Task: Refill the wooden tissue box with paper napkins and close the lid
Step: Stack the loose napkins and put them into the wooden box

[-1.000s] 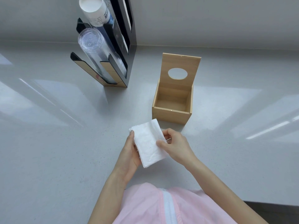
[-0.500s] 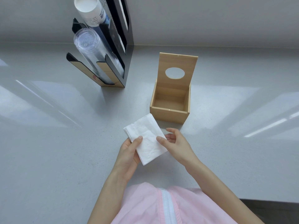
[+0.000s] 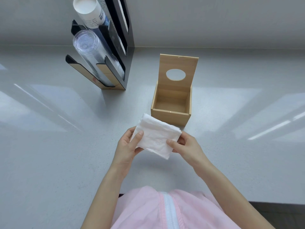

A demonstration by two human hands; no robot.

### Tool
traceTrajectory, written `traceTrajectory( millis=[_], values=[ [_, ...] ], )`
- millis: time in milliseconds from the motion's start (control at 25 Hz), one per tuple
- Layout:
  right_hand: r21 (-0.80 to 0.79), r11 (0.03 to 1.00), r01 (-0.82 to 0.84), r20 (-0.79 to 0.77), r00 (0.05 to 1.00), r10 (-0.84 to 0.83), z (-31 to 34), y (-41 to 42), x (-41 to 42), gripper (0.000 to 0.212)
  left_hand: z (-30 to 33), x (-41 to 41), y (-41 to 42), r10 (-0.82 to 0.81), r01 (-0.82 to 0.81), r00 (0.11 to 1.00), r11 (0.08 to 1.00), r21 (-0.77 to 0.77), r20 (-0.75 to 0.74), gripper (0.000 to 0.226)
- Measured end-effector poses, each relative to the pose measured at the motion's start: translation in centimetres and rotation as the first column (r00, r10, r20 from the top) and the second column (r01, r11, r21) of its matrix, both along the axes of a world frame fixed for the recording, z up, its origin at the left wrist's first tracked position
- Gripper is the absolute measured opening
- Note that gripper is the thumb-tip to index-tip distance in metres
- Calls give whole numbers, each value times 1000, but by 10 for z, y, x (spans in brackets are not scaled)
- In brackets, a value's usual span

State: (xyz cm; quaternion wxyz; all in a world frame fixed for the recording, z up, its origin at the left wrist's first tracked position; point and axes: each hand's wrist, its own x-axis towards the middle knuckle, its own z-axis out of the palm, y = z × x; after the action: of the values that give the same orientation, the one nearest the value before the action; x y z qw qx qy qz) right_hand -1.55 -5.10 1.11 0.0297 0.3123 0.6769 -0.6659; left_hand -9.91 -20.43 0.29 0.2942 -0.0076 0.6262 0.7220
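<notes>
Head view, only one camera.

Napkins [image 3: 154, 135]: one stack of square white paper, soft crinkled texture with a faint embossed mark, layered edges visible on the far right side. Exact sheet count not readable. Stack is held tilted above the counter [image 3: 49, 162], just in front of the box's near-left corner, not inside it.

Left hand [image 3: 127, 147]: thumb laid flat on top of the stack's left edge, other fingers curled under it, pinching the paper. Right hand [image 3: 185, 148]: thumb on top near the right corner, fingers underneath, also pinching the stack. Both forearms bare.

Wooden tissue box [image 3: 170, 117]: one, light unfinished wood, square, straight thin walls, interior empty. Lid [image 3: 179, 63] stands upright at the back edge, flat rectangular panel with one oval cutout. A small bright dot sits on the front rim, identity unclear.

Counter: pale grey, glossy, fine speckle, streaky window reflections on both sides.

Cup dispenser [image 3: 115, 63]: one, black glossy panels with tan wood-tone faces, far left of the box, well apart from it. Holds two slanted stacks: one of clear plastic cups [image 3: 87, 45], ribbed from nesting, and one of white paper cups [image 3: 89, 12] with printed text on the side.

Pink garment [image 3: 140, 212] at bottom edge, soft fabric, one white zipper strip down the middle.
</notes>
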Motion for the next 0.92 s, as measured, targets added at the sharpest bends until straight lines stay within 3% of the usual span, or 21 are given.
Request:
traceTrajectory(
  millis=[200,360,480,600,760,920],
  values=[
    [104,994,29,-16,1000,-27,8,17,-1,9,2,-6,9,-34,19,997,975,-219,-65,8],
    [78,995,57,-46,998,-53,13,25,-5,12,7,-12,18,-56,15,989,958,-286,-134,8],
    [208,976,65,-47,997,-56,17,33,-11,9,18,-21,27,-97,35,977,952,-306,-191,13],
    [396,912,105,-79,994,-80,31,47,-23,8,30,-45,43,-160,49,942,934,-353,-293,12],
    [527,836,156,-122,987,-107,47,69,-48,23,39,-77,72,-257,37,865,889,-457,-430,14],
    [697,716,47,-18,999,-48,44,85,-68,25,41,-95,95,-405,-31,746,772,-635,-529,21]
  ],
)
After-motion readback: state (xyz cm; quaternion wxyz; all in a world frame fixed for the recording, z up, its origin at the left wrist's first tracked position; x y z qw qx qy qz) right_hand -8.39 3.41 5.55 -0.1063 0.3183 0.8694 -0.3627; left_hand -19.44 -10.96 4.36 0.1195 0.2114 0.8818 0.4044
